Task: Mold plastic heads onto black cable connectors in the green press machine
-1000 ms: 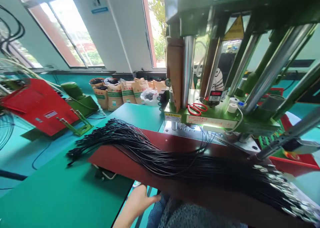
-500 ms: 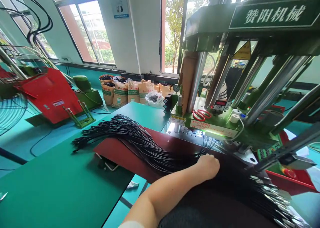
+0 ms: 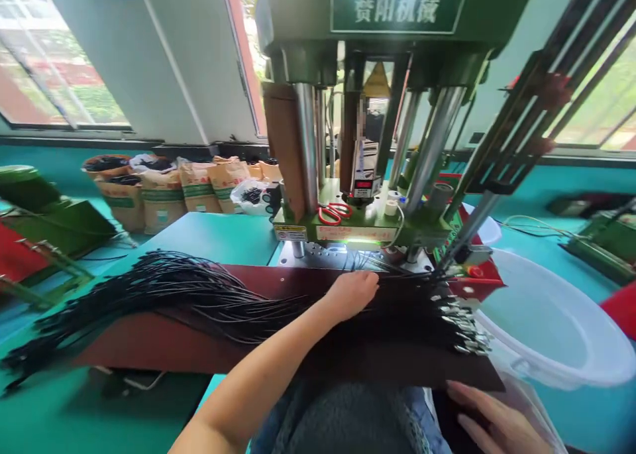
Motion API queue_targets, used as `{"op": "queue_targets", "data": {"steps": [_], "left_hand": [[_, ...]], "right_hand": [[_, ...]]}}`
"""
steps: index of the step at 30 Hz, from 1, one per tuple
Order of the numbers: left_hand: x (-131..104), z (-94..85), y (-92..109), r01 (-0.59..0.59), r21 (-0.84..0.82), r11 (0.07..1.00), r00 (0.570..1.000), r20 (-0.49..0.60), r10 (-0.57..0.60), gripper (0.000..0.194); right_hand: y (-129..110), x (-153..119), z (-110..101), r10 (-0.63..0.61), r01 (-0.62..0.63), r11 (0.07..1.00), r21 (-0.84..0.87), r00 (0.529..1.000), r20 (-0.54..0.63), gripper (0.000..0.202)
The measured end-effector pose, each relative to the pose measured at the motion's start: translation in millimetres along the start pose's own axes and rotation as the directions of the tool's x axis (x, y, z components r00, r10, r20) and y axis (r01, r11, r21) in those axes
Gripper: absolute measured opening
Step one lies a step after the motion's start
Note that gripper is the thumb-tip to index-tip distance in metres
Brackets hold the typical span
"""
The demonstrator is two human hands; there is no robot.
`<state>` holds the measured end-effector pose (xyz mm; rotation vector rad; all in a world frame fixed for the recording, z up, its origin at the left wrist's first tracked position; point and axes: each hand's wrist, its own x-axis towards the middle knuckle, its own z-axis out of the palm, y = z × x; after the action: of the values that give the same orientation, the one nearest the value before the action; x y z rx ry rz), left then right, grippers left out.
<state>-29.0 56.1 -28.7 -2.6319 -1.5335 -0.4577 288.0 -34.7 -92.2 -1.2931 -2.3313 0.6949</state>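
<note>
- Well to the left of the left hand's grip, the black cables point(image 3: 163, 282) lie in a long bundle over the brown board point(image 3: 149, 348), reaching beneath the grip.
- Behind the grip, slightly left, red scissors point(image 3: 334, 213) rest on the green press point(image 3: 298, 33).
- The left hand point(image 3: 352, 291) has curled fingers over the cables; I cannot tell whether they are closed on any.
- The step in hand seems to be separating cables before the press; the next move would call for a sure pinch, with the bundle undisturbed.
- Right of the grip lie the silver ends point(image 3: 464, 325).
- Further right and nearer the body, the right hand point(image 3: 497, 417) has fingers and thumb apart, apparently holding nothing.
</note>
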Motion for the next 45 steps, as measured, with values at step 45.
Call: {"op": "queue_targets", "data": {"steps": [45], "left_hand": [[9,-35.4,63,0.154,-0.557,0.816,0.988,0.099,-0.119,0.026]], "right_hand": [[-67,129,-16,0.094,0.281,0.340,0.897,0.939,-0.330,0.011]]}}
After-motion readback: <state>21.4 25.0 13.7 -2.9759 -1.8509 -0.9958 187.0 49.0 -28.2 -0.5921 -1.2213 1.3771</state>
